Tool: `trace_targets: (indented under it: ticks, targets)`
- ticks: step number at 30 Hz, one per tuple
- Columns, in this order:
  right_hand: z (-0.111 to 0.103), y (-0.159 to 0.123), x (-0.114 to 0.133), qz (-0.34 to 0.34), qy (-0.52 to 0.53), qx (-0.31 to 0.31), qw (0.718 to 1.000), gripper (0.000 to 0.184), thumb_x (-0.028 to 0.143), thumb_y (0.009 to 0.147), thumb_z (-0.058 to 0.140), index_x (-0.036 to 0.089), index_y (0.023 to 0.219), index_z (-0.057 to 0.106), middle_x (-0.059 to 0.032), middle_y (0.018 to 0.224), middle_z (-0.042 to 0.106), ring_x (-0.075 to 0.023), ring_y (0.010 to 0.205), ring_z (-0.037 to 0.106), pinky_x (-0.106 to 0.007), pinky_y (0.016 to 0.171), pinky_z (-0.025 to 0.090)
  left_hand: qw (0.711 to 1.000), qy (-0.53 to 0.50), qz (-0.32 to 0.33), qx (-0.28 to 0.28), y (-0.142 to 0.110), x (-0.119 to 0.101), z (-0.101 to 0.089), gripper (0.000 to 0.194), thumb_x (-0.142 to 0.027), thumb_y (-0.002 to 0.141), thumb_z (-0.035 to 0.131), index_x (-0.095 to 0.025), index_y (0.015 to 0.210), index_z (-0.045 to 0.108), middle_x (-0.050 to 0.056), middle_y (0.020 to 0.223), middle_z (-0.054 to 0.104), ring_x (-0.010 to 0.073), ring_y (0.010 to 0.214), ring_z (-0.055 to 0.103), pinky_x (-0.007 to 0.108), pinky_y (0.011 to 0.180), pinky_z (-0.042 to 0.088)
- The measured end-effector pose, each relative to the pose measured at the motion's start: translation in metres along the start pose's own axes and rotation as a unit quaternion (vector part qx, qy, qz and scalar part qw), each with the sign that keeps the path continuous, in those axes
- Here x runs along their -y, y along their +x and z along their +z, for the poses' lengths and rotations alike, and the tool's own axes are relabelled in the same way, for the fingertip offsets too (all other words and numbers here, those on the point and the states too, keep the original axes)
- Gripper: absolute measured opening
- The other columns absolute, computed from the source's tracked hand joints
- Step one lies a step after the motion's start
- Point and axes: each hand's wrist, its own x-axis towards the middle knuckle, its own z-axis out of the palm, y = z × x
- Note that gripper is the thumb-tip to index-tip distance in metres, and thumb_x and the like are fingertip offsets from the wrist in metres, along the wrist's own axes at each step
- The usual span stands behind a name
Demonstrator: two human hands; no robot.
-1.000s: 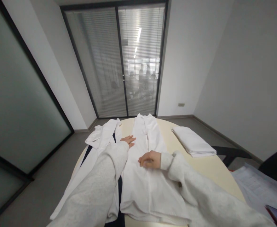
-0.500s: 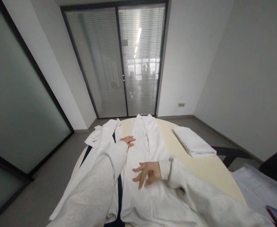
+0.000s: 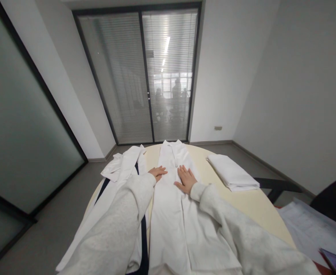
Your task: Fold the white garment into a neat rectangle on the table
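Two hands are laid flat, fingers spread and gripping nothing, on a white garment point(image 3: 179, 214) stretched lengthwise along the middle of a round cream table point(image 3: 259, 206). The left hand point(image 3: 158, 172) is pressed at the garment's left edge, the right hand point(image 3: 186, 178) just beside it on the middle panel, both toward the far end. The cloth is judged light, soft and limp, likely woven cotton; it is expected to crease and slide readily on the smooth tabletop, so hold is best taken at hems or seams with both hands. A second white garment point(image 3: 119, 172) with a dark stripe is draped over the left rim. A folded white stack point(image 3: 232, 172) is set to the right, well apart. Papers point(image 3: 314, 229) are seen at near right.
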Motion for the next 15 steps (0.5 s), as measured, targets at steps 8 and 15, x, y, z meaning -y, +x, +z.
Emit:
trace_targets:
  ticks: [8,15]
  targets:
    - [-0.005,-0.010,0.008,-0.028,-0.045,0.099,0.994,0.071,0.068,0.080,0.016,0.028,0.139,0.014,-0.0084,0.146,0.004,-0.0305,0.132,0.004,-0.060,0.098,0.000,0.999,0.050,-0.008,-0.003,0.000,-0.018,-0.003,0.052,-0.010,0.075,0.039,-0.035,0.119,0.048,-0.005,0.135,0.039,0.0158,0.130,0.023,0.051,0.104,0.011]
    - [-0.005,-0.014,0.016,-0.017,-0.039,0.127,0.991,0.081,0.070,0.077,0.026,0.022,0.140,0.011,-0.0140,0.144,0.001,-0.0341,0.131,-0.001,-0.064,0.094,-0.005,0.993,0.086,0.067,0.050,-0.003,-0.050,-0.002,0.060,-0.050,0.084,0.037,-0.030,0.137,0.018,0.000,0.144,0.019,0.0211,0.132,0.014,0.049,0.104,0.011]
